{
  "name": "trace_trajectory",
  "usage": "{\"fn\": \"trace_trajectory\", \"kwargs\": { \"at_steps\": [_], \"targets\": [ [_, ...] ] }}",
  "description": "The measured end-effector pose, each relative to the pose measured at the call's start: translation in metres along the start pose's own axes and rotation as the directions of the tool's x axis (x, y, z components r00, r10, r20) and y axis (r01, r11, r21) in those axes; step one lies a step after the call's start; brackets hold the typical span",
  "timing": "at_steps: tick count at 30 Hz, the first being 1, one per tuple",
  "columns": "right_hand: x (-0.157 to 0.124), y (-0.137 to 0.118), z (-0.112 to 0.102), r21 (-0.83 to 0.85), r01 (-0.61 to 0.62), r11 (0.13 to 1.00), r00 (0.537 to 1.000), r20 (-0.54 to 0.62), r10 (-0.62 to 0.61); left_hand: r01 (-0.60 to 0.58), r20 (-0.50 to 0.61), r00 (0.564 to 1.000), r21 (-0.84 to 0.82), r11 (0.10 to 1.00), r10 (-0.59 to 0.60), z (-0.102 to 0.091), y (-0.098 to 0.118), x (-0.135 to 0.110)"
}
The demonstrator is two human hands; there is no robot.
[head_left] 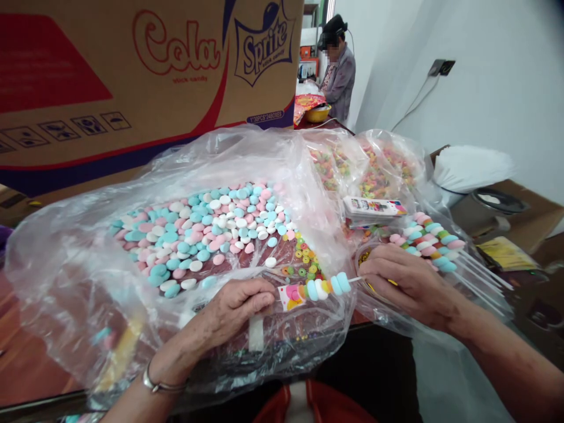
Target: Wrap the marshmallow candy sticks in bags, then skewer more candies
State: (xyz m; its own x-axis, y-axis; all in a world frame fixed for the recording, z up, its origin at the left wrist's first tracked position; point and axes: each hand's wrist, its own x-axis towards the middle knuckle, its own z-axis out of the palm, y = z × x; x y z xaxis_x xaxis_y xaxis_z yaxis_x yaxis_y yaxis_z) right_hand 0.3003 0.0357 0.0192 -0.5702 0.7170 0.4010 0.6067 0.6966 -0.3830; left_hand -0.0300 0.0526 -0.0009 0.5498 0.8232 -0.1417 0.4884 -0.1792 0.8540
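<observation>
My left hand [240,302] pinches the left end of a candy skewer [319,288], beside a small printed card [291,296] fixed there. Pale blue, white and orange candies are threaded along the skewer, which lies almost level. At its right end, the bare white stick reaches the closed fingers of my right hand [399,279]; their tips are partly hidden. A round clear-rimmed item [365,257] sits partly covered by that hand. Just behind my left hand, pink, blue and white candies [207,226] spread over an open plastic bag [88,235], with small ring candies [307,258] at their right.
Several finished skewers [429,241] lie at right beside a stack of printed cards [374,207]. Bagged ring candies [365,161] rest behind. A large carton [176,111] blocks the back left. White sticks [473,167] stand far right. Another person [341,76] works behind.
</observation>
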Motion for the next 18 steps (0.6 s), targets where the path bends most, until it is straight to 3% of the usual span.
{"fn": "trace_trajectory", "kwargs": {
  "at_steps": [3, 5, 12, 18],
  "targets": [
    [0.002, -0.004, 0.001, 0.001, -0.043, 0.999, 0.999, 0.024, 0.043, -0.032, -0.054, 0.998, 0.028, 0.999, 0.033, 0.002, 0.0, 0.0],
    [0.003, -0.005, 0.004, -0.019, -0.064, 0.998, 0.997, 0.042, 0.064, -0.047, -0.033, 0.998, 0.072, 0.996, 0.049, 0.003, 0.002, 0.0],
    [0.004, -0.001, 0.015, -0.044, -0.038, 0.998, 0.997, 0.059, 0.041, 0.066, 0.184, 0.98, 0.068, 0.996, -0.077, 0.006, 0.019, -0.002],
    [0.019, -0.009, -0.006, -0.053, 0.116, 0.992, 0.99, 0.088, -0.111, 0.143, 0.343, 0.93, -0.014, 0.99, -0.129, 0.007, 0.034, -0.004]
  ]
}}
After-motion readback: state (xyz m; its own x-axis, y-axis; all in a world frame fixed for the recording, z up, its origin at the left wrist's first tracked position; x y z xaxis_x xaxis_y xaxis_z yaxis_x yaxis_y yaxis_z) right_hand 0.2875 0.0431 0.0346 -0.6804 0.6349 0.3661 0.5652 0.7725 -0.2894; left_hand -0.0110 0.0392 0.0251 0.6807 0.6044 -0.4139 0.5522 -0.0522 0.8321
